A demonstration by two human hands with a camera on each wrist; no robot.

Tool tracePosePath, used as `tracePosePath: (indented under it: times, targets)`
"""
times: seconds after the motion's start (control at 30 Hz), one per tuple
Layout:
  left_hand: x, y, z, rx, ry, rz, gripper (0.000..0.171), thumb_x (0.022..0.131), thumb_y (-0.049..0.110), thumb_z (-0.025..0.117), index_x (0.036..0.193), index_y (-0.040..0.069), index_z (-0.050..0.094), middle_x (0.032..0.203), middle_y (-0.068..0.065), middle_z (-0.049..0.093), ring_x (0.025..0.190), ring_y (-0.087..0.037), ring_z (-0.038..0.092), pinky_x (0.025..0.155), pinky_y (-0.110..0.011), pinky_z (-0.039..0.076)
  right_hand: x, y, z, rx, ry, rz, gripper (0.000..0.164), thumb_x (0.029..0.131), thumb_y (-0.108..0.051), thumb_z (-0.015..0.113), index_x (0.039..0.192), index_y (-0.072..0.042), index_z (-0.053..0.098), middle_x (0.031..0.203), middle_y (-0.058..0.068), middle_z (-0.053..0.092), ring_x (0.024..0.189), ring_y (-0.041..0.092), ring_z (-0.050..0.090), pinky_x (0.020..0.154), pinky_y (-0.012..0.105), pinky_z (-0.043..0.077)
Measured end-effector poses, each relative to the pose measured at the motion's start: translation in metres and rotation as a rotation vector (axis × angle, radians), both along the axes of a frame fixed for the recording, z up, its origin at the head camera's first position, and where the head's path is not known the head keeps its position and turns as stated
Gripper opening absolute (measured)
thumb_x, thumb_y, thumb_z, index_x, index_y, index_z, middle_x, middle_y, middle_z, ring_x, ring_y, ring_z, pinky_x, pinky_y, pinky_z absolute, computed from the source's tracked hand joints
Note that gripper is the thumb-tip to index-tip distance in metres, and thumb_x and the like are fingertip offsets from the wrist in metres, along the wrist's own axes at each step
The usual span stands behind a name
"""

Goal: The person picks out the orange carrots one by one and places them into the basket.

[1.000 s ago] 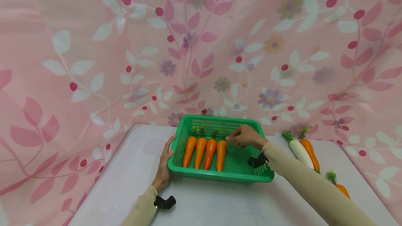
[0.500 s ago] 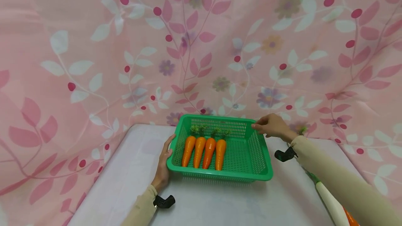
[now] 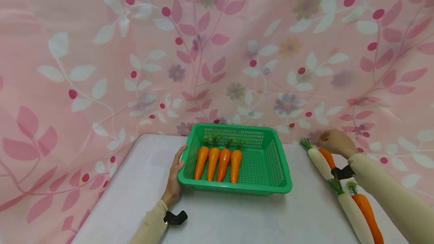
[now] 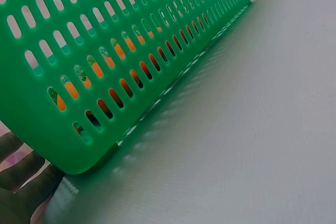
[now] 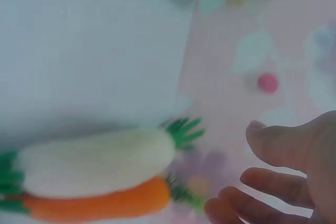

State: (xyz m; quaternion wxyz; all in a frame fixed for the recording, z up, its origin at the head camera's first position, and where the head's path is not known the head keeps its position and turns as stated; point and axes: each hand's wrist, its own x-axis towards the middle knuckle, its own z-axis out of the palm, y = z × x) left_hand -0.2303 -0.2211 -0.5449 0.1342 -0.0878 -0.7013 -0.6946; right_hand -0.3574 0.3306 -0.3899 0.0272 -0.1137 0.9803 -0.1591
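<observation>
A green plastic basket [image 3: 234, 189] stands on the table with several orange carrots [image 3: 222, 164] lying side by side in its left part, leafy tops toward the back. My left hand [image 3: 174, 178] rests against the basket's left side, fingers extended along the outer wall. In the left wrist view, its fingers [image 4: 21, 174] show by the basket's lower corner. My right hand [image 3: 339, 144] is at the far right, over the leafy end of a carrot [image 5: 100, 202]. Beside that carrot lies a white radish [image 5: 100, 162]. In the right wrist view, thumb and fingers are apart, with nothing between them.
Nearer on the right side of the table [image 3: 217, 217] lie another white radish [image 3: 354, 215] and another carrot [image 3: 369, 215], side by side. A pink floral cloth [image 3: 217, 48] hangs right behind the table's back edge.
My right hand has moved from inside the basket, over its right rim, to the vegetables at the far right. My left hand has stayed at the basket's left side.
</observation>
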Motion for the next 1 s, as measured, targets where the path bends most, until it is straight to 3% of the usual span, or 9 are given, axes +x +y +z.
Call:
tracePosePath:
  times: [0.17, 0.37, 0.63, 0.8, 1.0]
  targets:
    - [0.001, -0.002, -0.002, 0.0, -0.004, 0.003, 0.058, 0.11, 0.03, 0.024, 0.168, 0.032, 0.031, 0.174, 0.006, 0.026, 0.152, -0.026, 0.031, 0.118, -0.052, 0.024, 0.0, 0.031, -0.018, 0.009, -0.062, -0.057, 0.058, 0.099, -0.033, 0.07, 0.124, 0.019, 0.064, 0.114, 0.036, 0.07, 0.092, 0.046, 0.067, 0.08, 0.058, 0.058]
    - [0.003, -0.004, -0.003, -0.01, -0.007, 0.0, 0.058, 0.111, 0.03, 0.023, 0.168, 0.031, 0.03, 0.175, 0.005, 0.025, 0.153, -0.026, 0.03, 0.119, -0.055, 0.023, 0.0, 0.047, -0.037, 0.017, -0.105, -0.077, 0.06, 0.099, -0.029, 0.068, 0.133, 0.019, 0.057, 0.118, 0.039, 0.067, 0.096, 0.05, 0.066, 0.082, 0.061, 0.056]
    - [0.005, -0.004, -0.003, -0.003, -0.013, -0.003, 0.058, 0.111, 0.03, 0.023, 0.168, 0.033, 0.03, 0.175, 0.005, 0.024, 0.155, -0.027, 0.028, 0.12, -0.058, 0.02, -0.003, 0.052, -0.068, 0.001, -0.046, -0.058, 0.056, 0.099, -0.019, 0.066, 0.136, 0.02, 0.053, 0.111, 0.04, 0.07, 0.096, 0.055, 0.068, 0.086, 0.067, 0.054]
    - [0.005, -0.003, -0.003, 0.002, -0.018, -0.001, 0.058, 0.11, 0.03, 0.023, 0.167, 0.034, 0.03, 0.175, 0.005, 0.024, 0.156, -0.026, 0.026, 0.121, -0.059, 0.019, -0.003, 0.052, -0.076, -0.008, -0.063, -0.077, 0.058, 0.096, -0.018, 0.067, 0.137, 0.02, 0.05, 0.111, 0.039, 0.069, 0.094, 0.054, 0.068, 0.086, 0.069, 0.053]
    - [0.005, -0.002, -0.003, 0.005, -0.016, 0.001, 0.057, 0.11, 0.031, 0.024, 0.167, 0.034, 0.031, 0.175, 0.005, 0.024, 0.156, -0.026, 0.026, 0.122, -0.06, 0.017, -0.004, 0.05, -0.074, -0.013, -0.104, -0.103, 0.063, 0.094, -0.018, 0.067, 0.138, 0.021, 0.044, 0.113, 0.04, 0.066, 0.095, 0.055, 0.065, 0.087, 0.069, 0.052]
